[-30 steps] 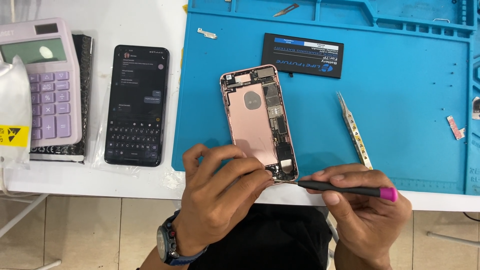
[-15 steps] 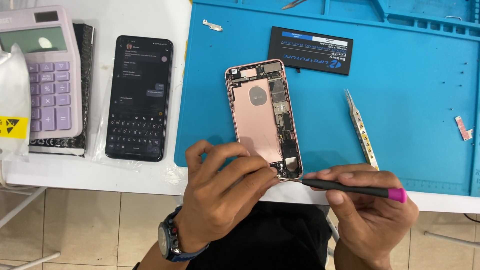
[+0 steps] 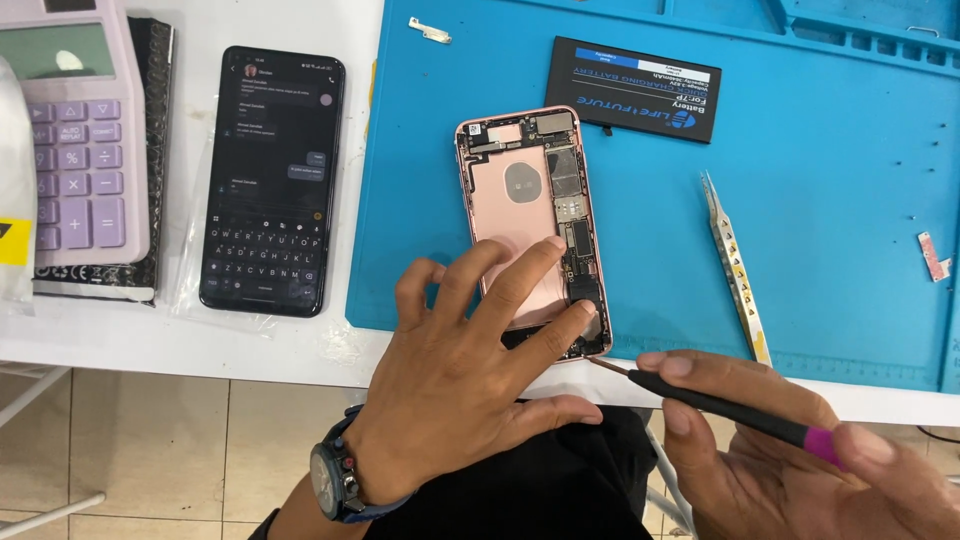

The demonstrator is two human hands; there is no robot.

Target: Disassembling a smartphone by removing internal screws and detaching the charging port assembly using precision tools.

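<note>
Now left fingers (image 3: 560,250) press the opened phone (image 3: 525,215), screwdriver (image 3: 720,405) beside.

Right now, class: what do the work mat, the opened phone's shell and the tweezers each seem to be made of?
Work mat: probably silicone or rubber; matte blue, with moulded compartments along its top edge.
Opened phone's shell: apparently metal with a satin rose-gold finish; smooth with a soft sheen, circuit boards set inside it.
Tweezers: likely steel; thin, pale and shiny, tapering to a fine point.
</note>
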